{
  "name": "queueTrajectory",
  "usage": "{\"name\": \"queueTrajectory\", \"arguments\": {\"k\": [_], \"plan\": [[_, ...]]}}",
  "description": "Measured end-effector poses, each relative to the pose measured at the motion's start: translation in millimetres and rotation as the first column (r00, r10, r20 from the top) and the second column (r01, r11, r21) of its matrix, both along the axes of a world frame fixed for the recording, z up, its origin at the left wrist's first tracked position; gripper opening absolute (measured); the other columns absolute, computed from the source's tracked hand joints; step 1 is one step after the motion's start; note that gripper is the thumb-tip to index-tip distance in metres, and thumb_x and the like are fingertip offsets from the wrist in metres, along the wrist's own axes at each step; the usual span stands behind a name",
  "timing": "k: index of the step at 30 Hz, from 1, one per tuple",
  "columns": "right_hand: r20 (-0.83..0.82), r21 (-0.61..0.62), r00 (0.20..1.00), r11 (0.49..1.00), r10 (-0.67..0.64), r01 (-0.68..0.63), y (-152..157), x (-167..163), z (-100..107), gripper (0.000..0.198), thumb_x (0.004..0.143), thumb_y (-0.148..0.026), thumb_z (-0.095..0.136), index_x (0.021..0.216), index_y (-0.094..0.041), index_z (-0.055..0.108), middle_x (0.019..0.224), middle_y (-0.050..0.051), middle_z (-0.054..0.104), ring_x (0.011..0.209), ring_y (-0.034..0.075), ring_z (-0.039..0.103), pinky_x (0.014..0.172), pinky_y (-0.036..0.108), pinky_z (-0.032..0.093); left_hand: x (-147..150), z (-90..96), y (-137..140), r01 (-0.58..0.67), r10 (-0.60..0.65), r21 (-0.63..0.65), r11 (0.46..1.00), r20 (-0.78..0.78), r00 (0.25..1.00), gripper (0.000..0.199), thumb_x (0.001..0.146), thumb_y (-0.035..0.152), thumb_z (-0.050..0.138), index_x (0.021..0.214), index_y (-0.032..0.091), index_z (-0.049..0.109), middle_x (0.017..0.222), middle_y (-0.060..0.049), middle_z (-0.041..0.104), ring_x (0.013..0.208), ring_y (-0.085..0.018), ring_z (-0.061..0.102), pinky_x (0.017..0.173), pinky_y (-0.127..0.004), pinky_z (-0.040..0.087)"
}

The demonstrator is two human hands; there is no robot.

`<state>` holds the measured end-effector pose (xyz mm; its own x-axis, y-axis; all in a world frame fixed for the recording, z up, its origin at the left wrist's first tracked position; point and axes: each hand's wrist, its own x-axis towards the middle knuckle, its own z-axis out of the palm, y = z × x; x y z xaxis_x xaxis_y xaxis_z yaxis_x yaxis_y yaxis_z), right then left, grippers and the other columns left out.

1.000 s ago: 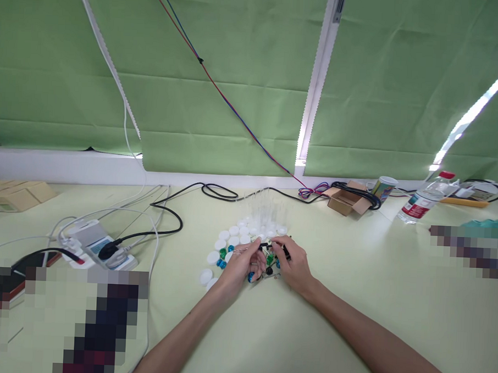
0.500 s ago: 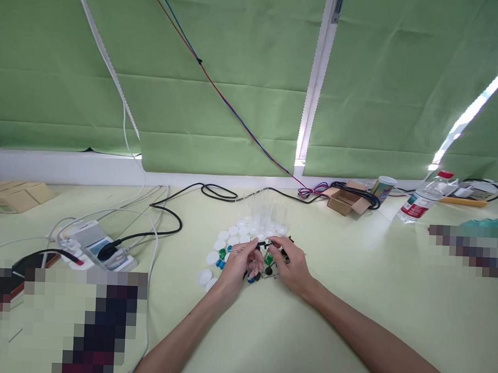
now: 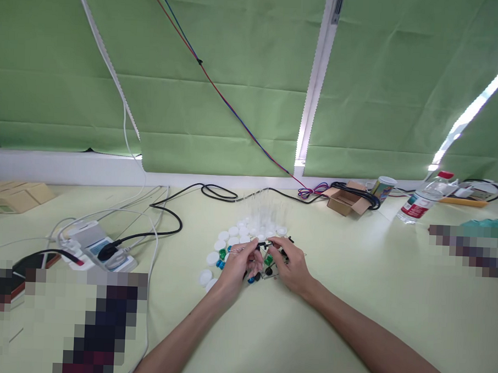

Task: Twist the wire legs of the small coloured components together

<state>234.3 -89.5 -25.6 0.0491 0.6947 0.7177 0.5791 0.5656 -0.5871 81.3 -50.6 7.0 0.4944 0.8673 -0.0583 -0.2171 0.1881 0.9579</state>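
Observation:
My left hand and my right hand are close together over a group of small parts. Between their fingertips is a small black part, pinched from both sides. Thin pale rods stick out beside my left fingers; I cannot tell whether they are held. White round discs lie to the left and behind the hands. Around and under the fingers are a green piece, a blue piece and a black round piece. Clear thin upright pieces stand just behind.
A power strip with plugs and white cables lies to the left. A black cable runs along the back. An open cardboard box, a can and a water bottle stand at the back right. Cartons sit far left.

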Motion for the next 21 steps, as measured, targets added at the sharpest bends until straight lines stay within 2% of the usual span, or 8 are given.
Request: {"name": "queueTrajectory", "arguments": {"k": [10, 17, 21], "plan": [[0.005, -0.002, 1.000, 1.000, -0.003, 0.003, 0.8, 1.7, 0.0, 0.017, 0.098, -0.024, 0.045, 0.092, -0.020, 0.060, 0.079, 0.004, 0.063, 0.072, 0.017, 0.058, 0.068, 0.029, 0.045, -0.1, -5.1, 0.9, 0.032, -0.029, 0.051, 0.998, -0.071, 0.997, 0.051, 0.084, 0.054, 0.057, 0.053, 0.013, 0.059, 0.045, -0.004, 0.057, 0.035, -0.008, 0.045, 0.037, -0.020, 0.028], [0.032, 0.020, 0.999, 1.000, -0.004, 0.004, 2.2, 1.8, 1.5, 0.032, 0.100, -0.025, 0.040, 0.069, -0.021, 0.046, 0.062, -0.001, 0.049, 0.062, 0.016, 0.046, 0.066, 0.030, 0.039, 0.0, -4.4, 0.9, 0.056, -0.047, 0.095, 0.994, -0.095, 0.994, 0.050, 0.083, 0.052, 0.059, 0.052, 0.013, 0.060, 0.045, -0.004, 0.057, 0.036, -0.009, 0.046, 0.037, -0.020, 0.029], [0.046, 0.030, 0.999, 0.999, -0.012, 0.010, 2.6, 2.1, 1.9, 0.037, 0.101, -0.024, 0.037, 0.064, -0.022, 0.041, 0.058, -0.001, 0.045, 0.061, 0.016, 0.043, 0.066, 0.031, 0.037, 0.4, -4.7, 1.4, 0.055, -0.043, 0.114, 0.992, -0.102, 0.994, 0.051, 0.083, 0.053, 0.059, 0.052, 0.013, 0.061, 0.044, -0.004, 0.056, 0.035, -0.009, 0.045, 0.036, -0.020, 0.028]]}}
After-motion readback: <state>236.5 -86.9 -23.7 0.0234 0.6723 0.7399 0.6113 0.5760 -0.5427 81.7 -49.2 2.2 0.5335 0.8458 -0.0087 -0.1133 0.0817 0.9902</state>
